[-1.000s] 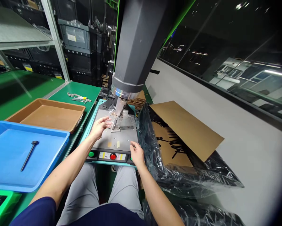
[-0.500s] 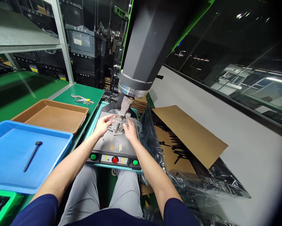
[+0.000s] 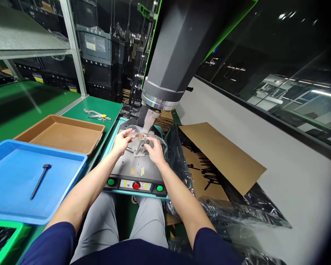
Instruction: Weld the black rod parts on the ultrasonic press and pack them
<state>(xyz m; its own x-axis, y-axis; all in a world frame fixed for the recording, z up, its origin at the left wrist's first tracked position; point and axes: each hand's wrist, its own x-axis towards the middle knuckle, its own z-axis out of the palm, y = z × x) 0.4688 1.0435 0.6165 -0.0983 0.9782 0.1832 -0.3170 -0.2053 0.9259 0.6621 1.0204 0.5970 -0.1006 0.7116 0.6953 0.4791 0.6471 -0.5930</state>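
Both my hands are at a small metal fixture [image 3: 139,146] on the grey plate [image 3: 138,167] of a press machine, right under its horn [image 3: 149,119]. My left hand [image 3: 121,141] has its fingers curled at a clear plastic film [image 3: 132,129] lying over the fixture. My right hand [image 3: 153,150] pinches a small dark part [image 3: 146,141] at the fixture's top. The big grey machine head [image 3: 176,51] hangs above.
Green buttons [image 3: 110,181] and a red button [image 3: 136,185] line the machine's front. At left stand a blue tray [image 3: 13,198] with a black pin [image 3: 39,180] and a brown tray [image 3: 59,133]. An open cardboard box [image 3: 220,154] in black plastic holds dark parts at right.
My right hand left the machine's front edge, reached up to the fixture and closed on a small dark part. My left hand stayed by the film, fingers curling more.
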